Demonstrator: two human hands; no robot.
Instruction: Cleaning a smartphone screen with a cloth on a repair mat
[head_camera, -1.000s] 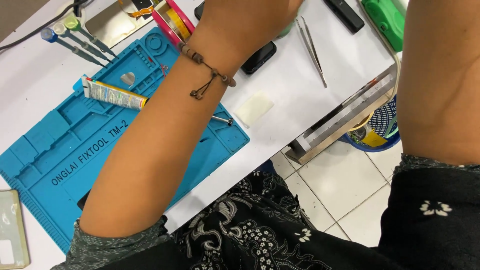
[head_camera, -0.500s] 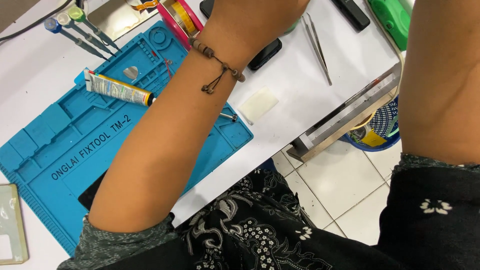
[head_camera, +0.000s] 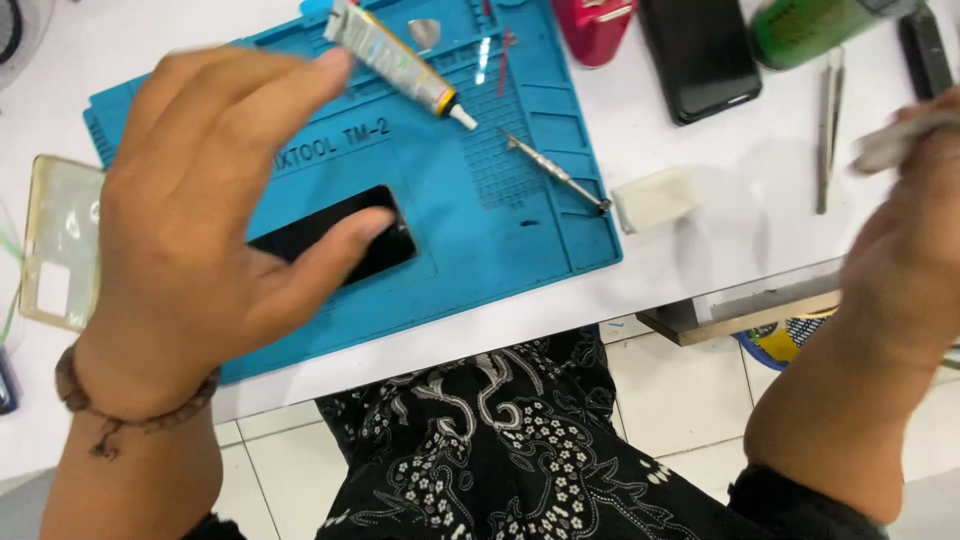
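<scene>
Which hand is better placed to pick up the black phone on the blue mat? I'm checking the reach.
Probably left: the left hand hovers open right over the black phone on the blue mat. The right hand is off at the table's edge, holding something blurred.

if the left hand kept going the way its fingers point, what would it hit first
Probably the glue tube: the left hand hovers open over the blue mat, fingers aimed up-right toward it. Height is unclear, so it might pass over.

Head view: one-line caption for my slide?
Left hand spread over a black phone on the blue repair mat; right hand holds a blurred slim tool.
</scene>
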